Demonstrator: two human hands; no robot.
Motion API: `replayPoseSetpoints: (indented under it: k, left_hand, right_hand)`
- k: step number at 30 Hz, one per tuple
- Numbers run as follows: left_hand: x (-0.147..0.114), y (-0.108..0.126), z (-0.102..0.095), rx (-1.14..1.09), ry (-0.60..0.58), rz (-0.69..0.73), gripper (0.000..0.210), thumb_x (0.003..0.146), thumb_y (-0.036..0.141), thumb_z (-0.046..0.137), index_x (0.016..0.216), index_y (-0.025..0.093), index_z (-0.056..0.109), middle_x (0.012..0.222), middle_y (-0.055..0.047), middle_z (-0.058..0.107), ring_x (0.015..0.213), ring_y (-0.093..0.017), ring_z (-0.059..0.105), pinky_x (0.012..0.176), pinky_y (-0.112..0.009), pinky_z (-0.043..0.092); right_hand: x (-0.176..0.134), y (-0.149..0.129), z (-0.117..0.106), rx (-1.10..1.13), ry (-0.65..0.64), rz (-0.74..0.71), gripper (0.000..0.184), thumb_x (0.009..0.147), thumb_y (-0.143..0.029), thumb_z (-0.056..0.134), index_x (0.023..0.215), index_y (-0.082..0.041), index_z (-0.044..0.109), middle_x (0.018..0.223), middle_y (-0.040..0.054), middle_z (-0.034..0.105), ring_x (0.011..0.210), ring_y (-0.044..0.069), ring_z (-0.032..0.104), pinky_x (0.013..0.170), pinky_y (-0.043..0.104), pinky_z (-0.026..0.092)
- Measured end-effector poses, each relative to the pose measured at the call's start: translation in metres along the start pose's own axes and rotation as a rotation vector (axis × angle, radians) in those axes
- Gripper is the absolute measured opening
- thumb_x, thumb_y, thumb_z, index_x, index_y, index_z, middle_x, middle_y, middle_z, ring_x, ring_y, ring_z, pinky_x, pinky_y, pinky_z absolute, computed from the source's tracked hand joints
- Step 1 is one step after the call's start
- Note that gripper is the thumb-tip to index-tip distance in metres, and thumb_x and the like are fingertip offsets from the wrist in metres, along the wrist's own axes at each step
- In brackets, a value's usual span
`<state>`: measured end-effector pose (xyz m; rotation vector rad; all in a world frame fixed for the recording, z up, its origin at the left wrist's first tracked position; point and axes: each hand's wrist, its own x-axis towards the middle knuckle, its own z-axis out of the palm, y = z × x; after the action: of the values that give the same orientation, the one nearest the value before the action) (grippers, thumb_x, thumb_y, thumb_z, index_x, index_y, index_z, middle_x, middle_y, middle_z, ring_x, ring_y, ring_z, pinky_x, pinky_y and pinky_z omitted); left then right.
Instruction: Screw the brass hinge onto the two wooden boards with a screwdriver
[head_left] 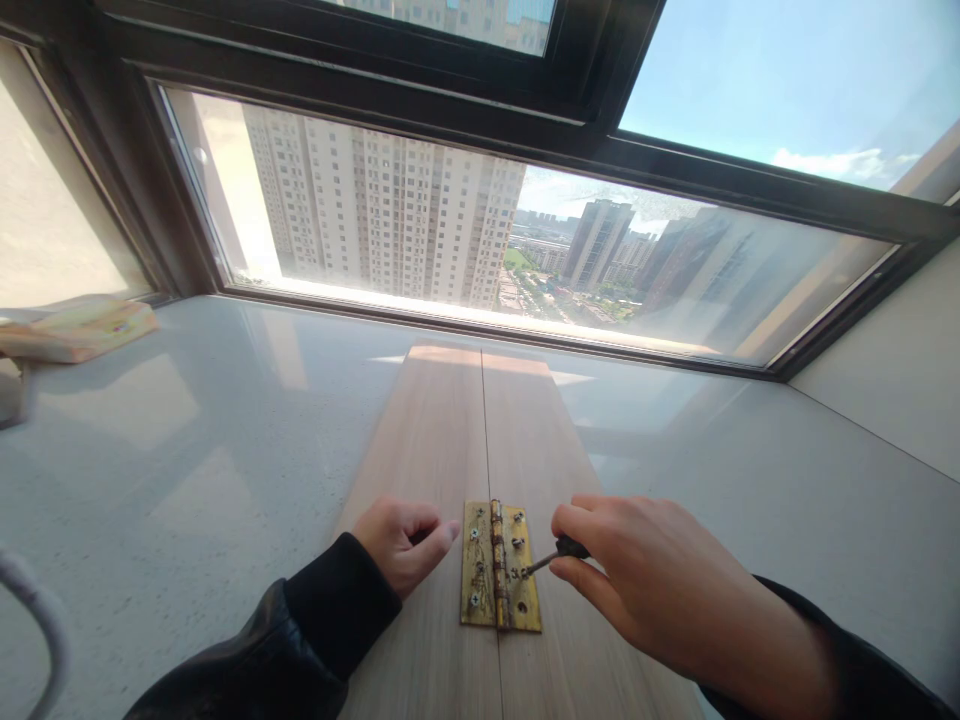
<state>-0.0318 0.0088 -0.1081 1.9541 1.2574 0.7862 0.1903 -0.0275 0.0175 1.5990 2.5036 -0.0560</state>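
A worn brass hinge [480, 570] lies flat across the seam between two pale wooden boards [420, 420]. Several screws sit in its left leaf; on the right leaf, some screws stand up from the surface, and the lowest hole shows dark. My right hand [645, 560] grips a screwdriver [571, 547] by its black handle. Its metal shaft slants down left, the tip at a screw in the lower part of the right leaf. Just left of the hinge, my left hand [405, 540] rests on the board with fingers curled; whatever they may hold is hidden.
A pale speckled sill [187, 480] surrounds the boards. Beyond their far end stands a dark-framed window [465, 315]. A wooden block [90, 328] lies at the far left, and a grey curved tube [45, 620] shows at the lower left edge.
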Motion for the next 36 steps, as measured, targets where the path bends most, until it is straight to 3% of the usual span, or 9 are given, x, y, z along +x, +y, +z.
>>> replayPoseSetpoints:
  k: [4,10,16,21,25,31,36]
  left_hand:
    - [0.0,0.003,0.0,-0.005,0.027,-0.003,0.044,0.081,0.041,0.043,0.048,0.018,0.025,0.049,0.005,0.017,0.045,-0.007,0.022,0.046,-0.025,0.018]
    - [0.0,0.003,0.0,-0.044,0.033,-0.007,0.044,0.081,0.041,0.042,0.049,0.018,0.022,0.05,0.005,0.015,0.046,-0.007,0.02,0.047,-0.025,0.016]
    - [-0.001,0.006,-0.001,-0.081,0.032,-0.004,0.044,0.081,0.041,0.042,0.049,0.018,0.023,0.05,0.005,0.016,0.046,-0.007,0.021,0.047,-0.025,0.017]
    - [-0.001,0.005,-0.004,-0.11,-0.006,-0.023,0.044,0.082,0.043,0.042,0.049,0.019,0.024,0.05,0.005,0.017,0.046,-0.008,0.022,0.047,-0.025,0.018]
    - [0.0,0.004,-0.006,-0.115,-0.05,-0.029,0.044,0.082,0.042,0.042,0.049,0.018,0.025,0.05,0.006,0.018,0.047,-0.008,0.023,0.047,-0.025,0.018]
    - [0.001,0.005,-0.007,-0.138,-0.05,-0.029,0.044,0.082,0.041,0.043,0.049,0.018,0.025,0.049,0.006,0.018,0.047,-0.008,0.023,0.047,-0.024,0.018]
    - [0.0,0.006,-0.007,-0.168,-0.058,-0.047,0.044,0.082,0.04,0.043,0.049,0.018,0.025,0.049,0.006,0.018,0.046,-0.007,0.023,0.047,-0.024,0.018]
  right_hand:
    - [0.011,-0.016,-0.018,-0.245,-0.12,-0.158,0.018,0.082,-0.026,0.054,0.067,-0.021,0.063,0.066,0.0031,0.067,0.056,0.02,0.061,0.046,0.03,0.014]
    - [0.03,-0.027,-0.031,-0.364,-0.318,-0.378,0.015,0.072,-0.016,0.056,0.061,-0.018,0.066,0.061,0.0066,0.068,0.052,0.019,0.062,0.042,0.028,0.021]
    - [0.047,-0.033,-0.032,-0.295,-0.413,-0.244,0.016,0.068,-0.023,0.056,0.068,-0.016,0.071,0.069,0.0114,0.07,0.061,0.024,0.065,0.045,0.029,0.032]
    - [0.053,-0.035,-0.032,-0.269,-0.497,-0.105,0.023,0.07,-0.024,0.053,0.071,-0.013,0.072,0.067,0.014,0.069,0.06,0.024,0.066,0.041,0.027,0.032]
    - [0.046,-0.031,-0.031,-0.302,-0.438,-0.103,0.021,0.073,-0.022,0.051,0.071,-0.013,0.07,0.069,0.0132,0.069,0.062,0.025,0.066,0.043,0.028,0.029]
    - [0.036,-0.028,-0.025,-0.431,-0.29,-0.539,0.019,0.08,-0.005,0.047,0.072,-0.015,0.06,0.065,0.006,0.066,0.053,0.018,0.062,0.041,0.029,0.02]
    - [0.032,-0.027,-0.018,-0.437,-0.339,-0.661,0.011,0.078,-0.012,0.053,0.07,-0.016,0.059,0.06,0.0052,0.064,0.049,0.016,0.06,0.04,0.027,0.018]
